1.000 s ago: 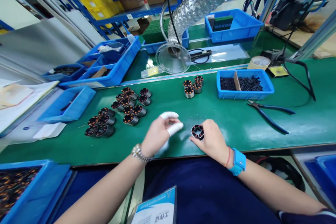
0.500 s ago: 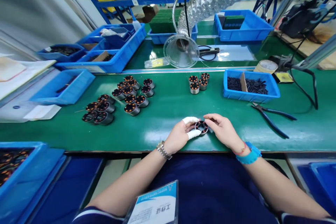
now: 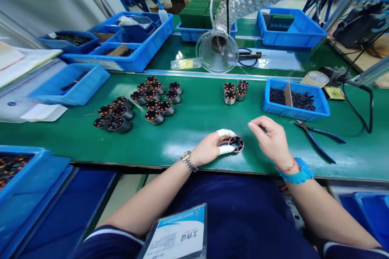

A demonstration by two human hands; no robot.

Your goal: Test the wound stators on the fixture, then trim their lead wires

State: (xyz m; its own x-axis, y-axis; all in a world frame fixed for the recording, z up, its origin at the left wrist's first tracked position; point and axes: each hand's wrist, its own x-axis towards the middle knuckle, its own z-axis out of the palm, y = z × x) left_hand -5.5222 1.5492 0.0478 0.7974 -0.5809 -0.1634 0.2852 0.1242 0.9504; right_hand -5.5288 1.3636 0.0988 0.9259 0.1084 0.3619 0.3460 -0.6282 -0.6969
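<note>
My left hand (image 3: 209, 145), with white covers on its thumb and a finger, grips a motor stator (image 3: 236, 144) by its side near the table's front edge. The stator is a metal ring with dark slots and copper windings inside, its open face turned up toward me. To its right and apart from it, my right hand (image 3: 271, 137) hovers over the table with thumb and forefinger pinched together. Whatever is between those fingertips, if anything, is too small to make out. Cutting pliers (image 3: 316, 139) lie open to the right of that hand.
Several stators (image 3: 154, 116) stand in groups on the left of the green table (image 3: 200, 109); another small group (image 3: 230, 97) is behind my hands. A blue bin (image 3: 294, 111) of small black pieces sits back right. A clear fume-hood funnel (image 3: 200, 54) hangs over the rear.
My right hand has moved away from the stator, up and to the right, its fingers pinched. My left hand still holds the stator. The view has shifted slightly.
</note>
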